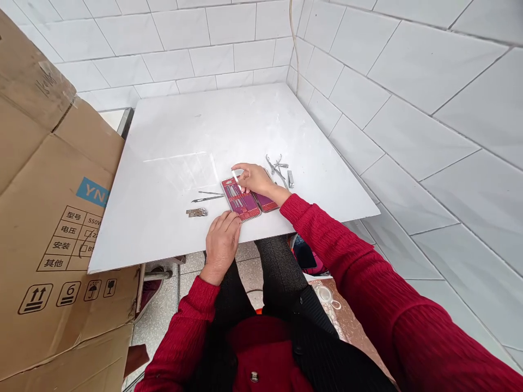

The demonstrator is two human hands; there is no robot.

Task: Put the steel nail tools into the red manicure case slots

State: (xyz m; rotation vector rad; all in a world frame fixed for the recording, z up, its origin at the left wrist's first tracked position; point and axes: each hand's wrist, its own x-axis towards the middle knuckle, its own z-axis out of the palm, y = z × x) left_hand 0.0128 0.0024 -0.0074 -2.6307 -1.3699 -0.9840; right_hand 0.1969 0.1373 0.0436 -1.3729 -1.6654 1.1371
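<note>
An opened manicure case [246, 213] with a red and purple lining lies near the front edge of the white table. Several slim metal tools [236, 197] sit under straps in its left half. My left hand [223, 237] holds the case's near left corner, fingers together. Above the case, my right hand [255, 179] pinches a slim, whitish tool [235, 176], whose exact kind I cannot make out. That hand and its wrist hide part of the case's right half. Left of the case lie two thin metal tools [207, 199] and a nail clipper [196, 212].
Beyond the case to the right are metal nippers [276, 170] and another small clipper [290, 178]. A large cardboard box [61, 179] stands against the left side of the white table [171, 130]. Tiled walls [412, 109] border the back and right.
</note>
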